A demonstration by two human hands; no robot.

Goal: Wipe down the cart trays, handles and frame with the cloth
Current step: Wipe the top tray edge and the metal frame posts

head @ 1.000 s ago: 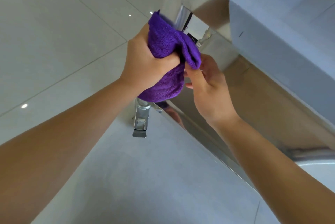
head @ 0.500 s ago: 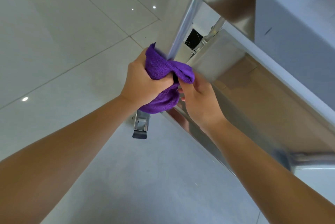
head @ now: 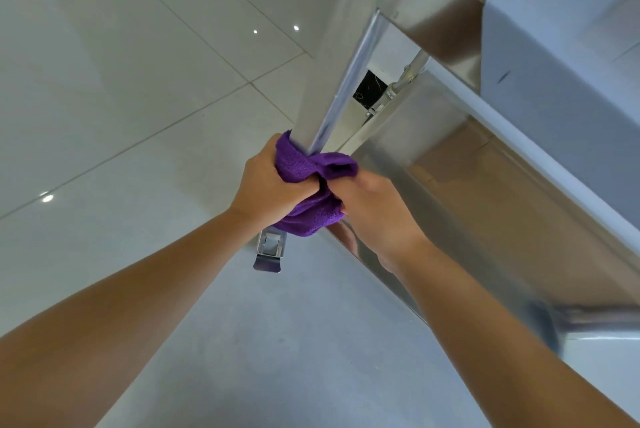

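Note:
A purple cloth (head: 311,171) is wrapped round the lower part of the cart's steel corner post (head: 332,81). My left hand (head: 270,188) grips the cloth around the post from the left. My right hand (head: 377,209) holds the cloth's other end from the right, fingers curled into it. Both hands sit low on the post, just above the caster brake (head: 269,252). The cart's lower tray (head: 460,185) runs off to the right, and an upper tray (head: 436,11) is above it.
Pale glossy floor tiles (head: 138,81) lie to the left and below. A steel crossbar (head: 602,318) of the cart shows at the lower right. A white panel (head: 561,56) covers the upper right.
Both hands have slid the cloth down the post, from near the upper tray to just above the caster. The view has tilted so more of the post shows above the cloth.

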